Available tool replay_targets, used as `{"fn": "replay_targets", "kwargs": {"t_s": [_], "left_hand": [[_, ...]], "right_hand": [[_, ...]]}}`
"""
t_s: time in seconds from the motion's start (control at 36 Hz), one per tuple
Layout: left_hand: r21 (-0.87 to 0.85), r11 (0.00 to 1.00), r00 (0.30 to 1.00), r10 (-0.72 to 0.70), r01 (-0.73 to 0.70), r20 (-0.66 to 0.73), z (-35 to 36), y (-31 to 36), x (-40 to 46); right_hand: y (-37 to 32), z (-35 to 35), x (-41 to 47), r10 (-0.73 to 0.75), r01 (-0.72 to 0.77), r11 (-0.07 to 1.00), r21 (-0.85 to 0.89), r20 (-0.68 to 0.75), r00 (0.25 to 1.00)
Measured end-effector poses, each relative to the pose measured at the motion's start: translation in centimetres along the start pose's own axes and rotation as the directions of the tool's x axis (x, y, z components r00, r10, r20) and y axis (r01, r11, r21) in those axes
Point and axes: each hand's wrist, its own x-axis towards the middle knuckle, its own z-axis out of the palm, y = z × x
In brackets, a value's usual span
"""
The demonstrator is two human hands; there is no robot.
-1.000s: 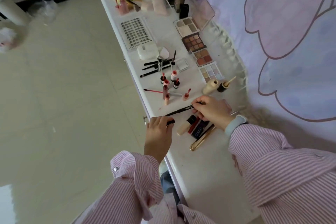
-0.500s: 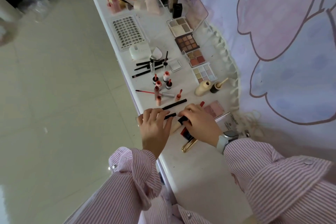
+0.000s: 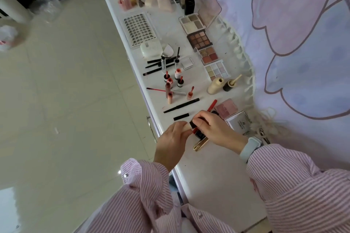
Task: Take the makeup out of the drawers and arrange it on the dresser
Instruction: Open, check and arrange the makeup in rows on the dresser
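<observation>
Fingers of both hands close on one small tube from the head view: the left hand (image 3: 173, 138) pinches its beige body while the right hand (image 3: 212, 128) grips the black cap end of that beige tube (image 3: 189, 126), held just above the near part of the white dresser (image 3: 208, 176). It looks as if the cap is being pulled or twisted, though I cannot tell which. Beneath the hands lie a gold pen (image 3: 200, 143) and a dark-cased item, partly hidden. Just beyond the hands a short black cap (image 3: 181, 117) and a long black pencil (image 3: 181, 105) lie close to the dresser's left edge, and farther off a cluster of small upright lip bottles (image 3: 173, 81) stands. A sudden release of the cap could jerk a hand into the pencil and roll it off the edge, or topple those bottles. A slipped pinch would drop the tube onto the pen.
</observation>
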Motion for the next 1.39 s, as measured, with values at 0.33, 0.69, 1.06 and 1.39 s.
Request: {"fn": "replay_targets", "kwargs": {"t_s": [0.33,0.69,1.06,1.39], "left_hand": [[-0.107,0.986,0.966,-0.098,0.126,0.239,-2.4,-1.0,0.2],[0.063,0.998,0.977,-0.042,0.030,0.209,-1.1,-1.1,0.4],[0.156,0.987,0.991,0.026,-0.047,0.134,-1.3,-1.9,-0.4],[0.207,0.973,0.992,0.083,-0.101,0.090,-1.6,-1.8,-0.3]], "right_hand": [[-0.5,-0.1,-1.4,-0.093,0.079,0.992,0.101,0.138,0.986],[-0.4,0.2,-1.4,-0.030,0.065,0.974,-0.216,0.163,0.986],[-0.8,-0.4,-0.8,-0.096,0.182,0.859,-0.479,0.199,0.975],[-0.4,0.1,-1.1,-0.195,0.248,0.787,-0.565,0.154,0.969]]}}
